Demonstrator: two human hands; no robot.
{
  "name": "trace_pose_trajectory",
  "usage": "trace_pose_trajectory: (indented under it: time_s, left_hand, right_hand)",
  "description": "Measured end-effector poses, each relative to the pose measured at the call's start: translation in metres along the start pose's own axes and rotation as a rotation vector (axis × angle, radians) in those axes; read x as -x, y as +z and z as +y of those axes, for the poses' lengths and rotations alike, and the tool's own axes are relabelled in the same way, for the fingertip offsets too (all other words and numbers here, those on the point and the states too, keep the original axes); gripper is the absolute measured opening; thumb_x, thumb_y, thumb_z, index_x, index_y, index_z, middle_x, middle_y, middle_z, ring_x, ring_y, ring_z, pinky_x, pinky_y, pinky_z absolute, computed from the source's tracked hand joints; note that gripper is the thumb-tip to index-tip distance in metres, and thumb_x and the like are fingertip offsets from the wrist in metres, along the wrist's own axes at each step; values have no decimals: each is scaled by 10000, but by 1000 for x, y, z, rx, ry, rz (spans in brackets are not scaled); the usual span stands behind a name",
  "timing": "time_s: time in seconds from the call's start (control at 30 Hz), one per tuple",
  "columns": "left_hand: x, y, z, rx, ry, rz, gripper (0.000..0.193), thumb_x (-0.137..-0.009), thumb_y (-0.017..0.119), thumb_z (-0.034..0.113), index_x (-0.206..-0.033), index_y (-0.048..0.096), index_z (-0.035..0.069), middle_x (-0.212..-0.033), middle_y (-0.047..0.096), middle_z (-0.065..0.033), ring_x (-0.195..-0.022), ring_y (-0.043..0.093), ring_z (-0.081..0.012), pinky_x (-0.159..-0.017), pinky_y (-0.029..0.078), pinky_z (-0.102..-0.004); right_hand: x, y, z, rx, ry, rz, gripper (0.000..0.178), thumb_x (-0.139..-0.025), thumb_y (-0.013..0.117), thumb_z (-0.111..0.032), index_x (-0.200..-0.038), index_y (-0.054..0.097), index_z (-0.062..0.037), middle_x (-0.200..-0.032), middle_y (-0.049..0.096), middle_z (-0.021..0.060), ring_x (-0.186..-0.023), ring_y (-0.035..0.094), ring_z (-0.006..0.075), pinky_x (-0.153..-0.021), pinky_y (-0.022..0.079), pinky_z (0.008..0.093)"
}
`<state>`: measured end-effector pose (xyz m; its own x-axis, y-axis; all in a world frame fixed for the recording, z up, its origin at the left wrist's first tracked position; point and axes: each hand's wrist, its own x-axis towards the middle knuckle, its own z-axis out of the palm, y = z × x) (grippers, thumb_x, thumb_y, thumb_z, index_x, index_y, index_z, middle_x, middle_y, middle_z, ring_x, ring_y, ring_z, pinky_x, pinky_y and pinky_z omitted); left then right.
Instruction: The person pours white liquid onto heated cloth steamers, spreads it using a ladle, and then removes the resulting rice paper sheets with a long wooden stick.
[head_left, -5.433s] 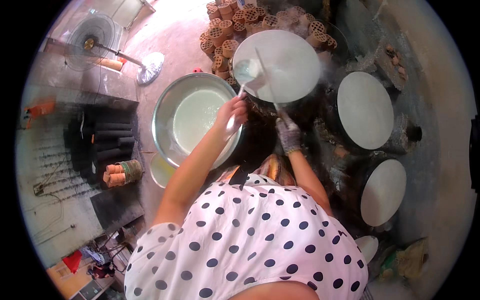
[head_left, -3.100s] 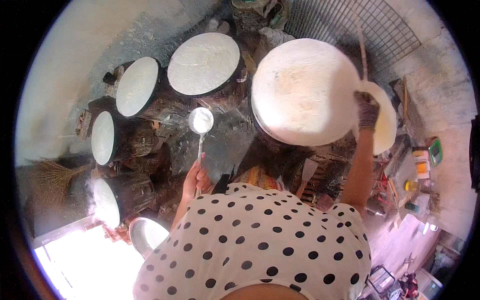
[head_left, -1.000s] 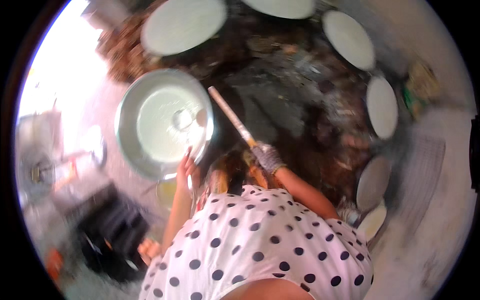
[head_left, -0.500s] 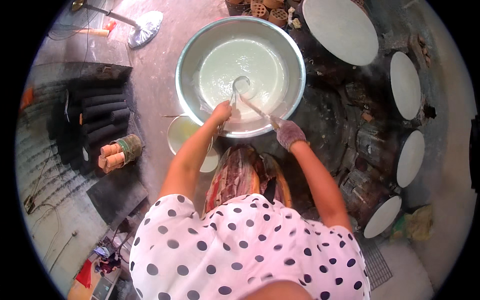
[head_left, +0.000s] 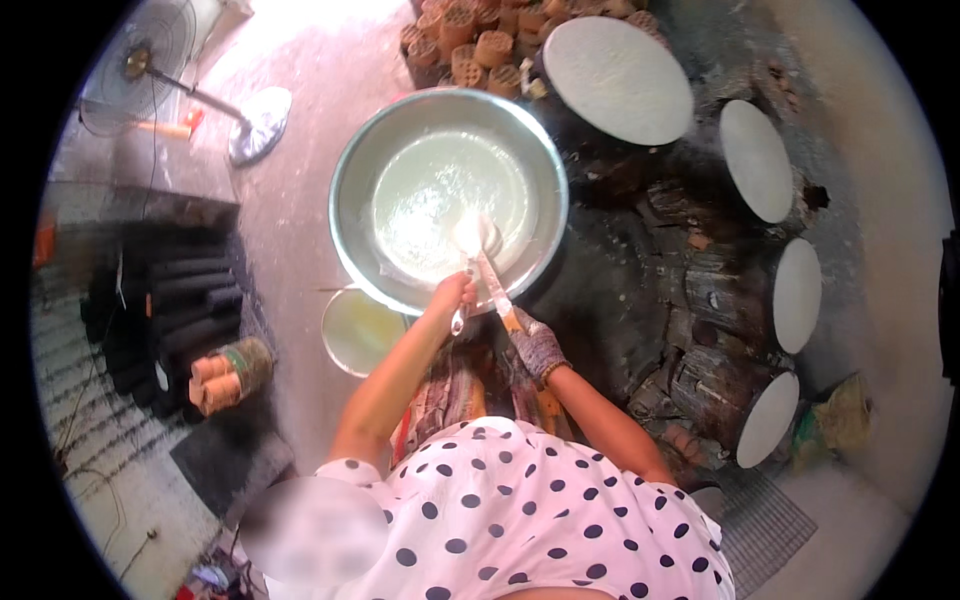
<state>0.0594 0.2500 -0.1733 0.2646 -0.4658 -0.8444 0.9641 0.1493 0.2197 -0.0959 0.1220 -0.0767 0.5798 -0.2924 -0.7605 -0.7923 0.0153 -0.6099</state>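
Observation:
A wide metal basin holds a pool of milky white liquid. My bare left hand is closed round the handle of a ladle, whose bowl is over the near part of the liquid and looks whitish. The handle's end sticks out below my fist. My right hand, in a knitted glove, grips the wooden handle of a flat, long-bladed spatula at the basin's near rim. Its white-smeared blade points up toward the ladle bowl; whether they touch I cannot tell.
A pale bucket with yellowish liquid stands left of the basin. Several round white-topped stoves curve along the right. Pierced clay-coloured briquettes are piled behind. A standing fan, black briquette stacks and a bundle of orange cylinders lie leftward.
My view has shifted, bringing the fan and the briquette pile further in. My right hand has come closer to my left, and the spatula stands steeper. The ladle bowl now looks whiter.

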Motion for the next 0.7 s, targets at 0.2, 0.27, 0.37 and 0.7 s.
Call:
trace_pose_trajectory:
  time_s: [0.2, 0.27, 0.37, 0.7]
  left_hand:
    - [169, 113, 86, -238, 381, -236, 267, -953, 403, 101, -1216, 442, 97, -562, 318, 65, -395, 301, -42, -373, 237, -191]
    - [218, 129, 108, -384, 510, -342, 310, -962, 398, 113, -1270, 420, 82, -561, 321, 62, -383, 297, -42, -356, 233, -191]
    - [269, 138, 123, -556, 675, -380, 382, -968, 404, 120, -1345, 378, 64, -581, 343, 50, -393, 304, -45, -356, 249, -184]
    - [214, 143, 117, -364, 159, -480, 285, -977, 406, 121, -1249, 453, 53, -540, 343, 67, -360, 309, -14, -321, 244, -167]
  right_hand:
    - [71, -33, -81, -282, -311, 64, 452, -904, 514, -133, -1354, 493, -168, -611, 556, 14, -426, 477, 86, -399, 411, 266]
    - [103, -56, -111, -301, -429, 70, 452, -908, 513, -133, -1358, 488, -164, -624, 570, 14, -435, 484, 76, -394, 407, 251]
    - [127, -84, -121, -331, -575, 181, 408, -920, 538, -150, -1327, 522, -163, -653, 590, 10, -439, 480, 65, -391, 403, 235]
    - [93, -84, -30, 710, -749, 951, 392, -846, 597, -209, -1234, 570, -166, -789, 558, 133, -752, 577, 329, -657, 486, 430]
